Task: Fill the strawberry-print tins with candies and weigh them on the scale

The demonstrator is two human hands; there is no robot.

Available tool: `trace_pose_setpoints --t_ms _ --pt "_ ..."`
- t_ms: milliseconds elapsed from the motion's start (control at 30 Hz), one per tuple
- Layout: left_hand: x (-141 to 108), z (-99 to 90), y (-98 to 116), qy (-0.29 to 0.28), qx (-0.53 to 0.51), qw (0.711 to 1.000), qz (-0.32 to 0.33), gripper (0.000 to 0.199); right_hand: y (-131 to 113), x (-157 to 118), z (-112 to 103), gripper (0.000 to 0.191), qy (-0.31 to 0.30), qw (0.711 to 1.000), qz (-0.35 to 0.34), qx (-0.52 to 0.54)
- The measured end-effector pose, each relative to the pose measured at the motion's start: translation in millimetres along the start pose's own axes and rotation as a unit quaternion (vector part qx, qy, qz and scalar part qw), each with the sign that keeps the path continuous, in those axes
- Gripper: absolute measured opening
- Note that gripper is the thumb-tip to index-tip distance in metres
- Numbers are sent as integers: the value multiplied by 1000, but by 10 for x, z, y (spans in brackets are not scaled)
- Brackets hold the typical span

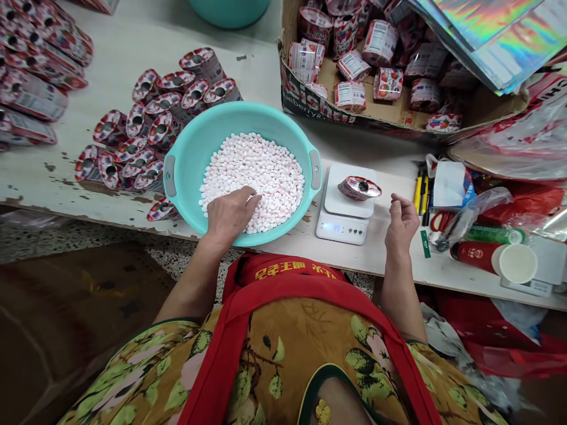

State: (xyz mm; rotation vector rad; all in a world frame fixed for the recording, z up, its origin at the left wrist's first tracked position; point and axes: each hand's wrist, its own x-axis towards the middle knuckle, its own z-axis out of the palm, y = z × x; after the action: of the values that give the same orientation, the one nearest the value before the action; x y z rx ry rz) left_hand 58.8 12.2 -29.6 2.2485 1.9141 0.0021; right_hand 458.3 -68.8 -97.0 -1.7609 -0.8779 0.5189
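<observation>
My left hand (233,213) reaches over the near rim of a turquoise basin (188,144), its curled fingers down among small white and pinkish tablet candies (257,165). The fingertips are partly hidden, so what they grip does not show. To the right, a white digital scale (341,230) with a lit display bears one printed pouch (354,189), its round opening facing up. My right hand (401,218) hovers just right of the scale, thumb pressed to bent fingers; anything inside is too small to make out.
Several upright printed pouches (163,103) with open tops crowd left of the basin, with more pouches (35,88) farther left. A cardboard box (310,109) of filled pouches stands at the back right. Markers (420,192) and a red paper cup (476,255) lie at the right.
</observation>
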Motion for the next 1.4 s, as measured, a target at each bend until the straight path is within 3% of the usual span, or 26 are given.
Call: trace_pose_setpoints --t_ms 300,533,633,733,833,967,1033,1100,1167,1267,1400 --pt "29 28 -29 1 -12 1000 5 36 -24 34 80 49 -19 999 -23 28" --pt "29 8 -5 -6 -7 1000 5 34 -111 92 148 63 -84 993 -60 -55" --pt "49 -10 -17 16 -25 999 41 33 -152 120 262 68 -103 984 -94 -113" --pt "83 -4 -31 33 -52 993 100 29 -185 162 396 56 -102 978 -129 -132" --pt "115 45 -45 -15 -35 994 98 24 -228 209 476 47 -97 979 -137 -119" --pt "149 84 -79 -69 16 994 85 23 -385 235 473 53 -95 990 -87 -62" --pt "154 20 -80 -33 -8 997 69 22 -541 209 464 54 -101 992 -75 -4" --pt "151 -124 -33 38 -87 993 76 20 -742 148 489 53 -118 988 -93 46" --pt "145 -329 91 124 -198 963 132 18 -961 57 564 51 -149 979 -127 61" --pt "152 -623 398 227 -299 896 239 17 -1250 -111 738 45 -208 961 -179 42" --pt "241 -732 734 262 -272 864 332 16 -1446 -267 924 32 -254 941 -219 27"
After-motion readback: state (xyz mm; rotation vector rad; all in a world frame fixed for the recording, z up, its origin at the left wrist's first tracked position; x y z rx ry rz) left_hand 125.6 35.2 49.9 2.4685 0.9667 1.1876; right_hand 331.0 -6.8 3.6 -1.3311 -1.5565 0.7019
